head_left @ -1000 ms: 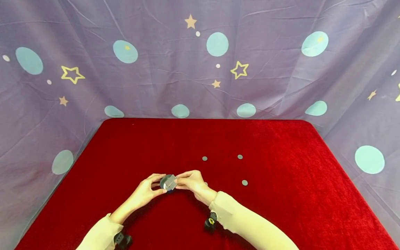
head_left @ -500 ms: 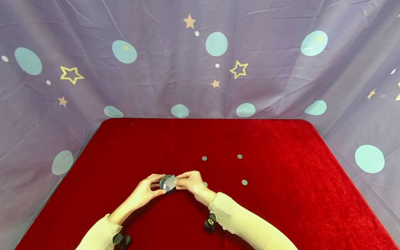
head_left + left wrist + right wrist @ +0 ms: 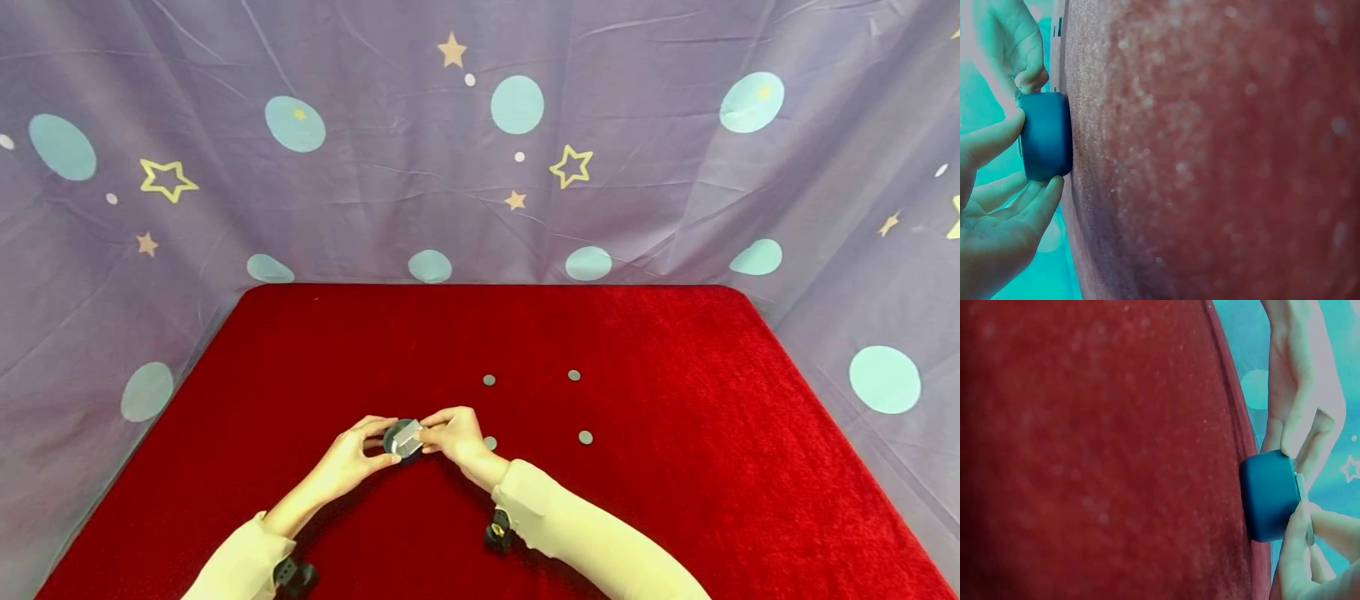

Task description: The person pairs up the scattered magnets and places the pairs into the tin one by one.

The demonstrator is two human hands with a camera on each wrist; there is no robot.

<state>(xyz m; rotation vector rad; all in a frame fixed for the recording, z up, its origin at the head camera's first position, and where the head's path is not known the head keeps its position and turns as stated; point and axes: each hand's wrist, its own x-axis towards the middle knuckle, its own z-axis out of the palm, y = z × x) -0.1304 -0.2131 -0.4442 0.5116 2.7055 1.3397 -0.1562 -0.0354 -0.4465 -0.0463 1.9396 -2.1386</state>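
Note:
A small round dark blue container [image 3: 392,439] stands on the red cloth, its smooth side wall [image 3: 1046,137] showing in the left wrist view. My left hand [image 3: 352,454] grips it from the left, thumb at the near side and fingers at the far side. On the other side my right hand [image 3: 457,437] pinches a thin grey rectangular piece [image 3: 407,435] that lies over the container's top. In the right wrist view the edge of this flat piece [image 3: 1300,487] runs along the container's top, close to my fingertips. What lies inside the container is hidden.
Several small grey discs lie on the red cloth [image 3: 675,417], among them a far disc [image 3: 573,375] and a nearer disc [image 3: 585,437]. One disc [image 3: 490,442] is close behind my right hand. A purple patterned curtain [image 3: 360,167] encloses the table's back and sides.
My right hand has shifted slightly left, and the grey piece has turned a little over the container's top. My left hand keeps its grip on the container in place.

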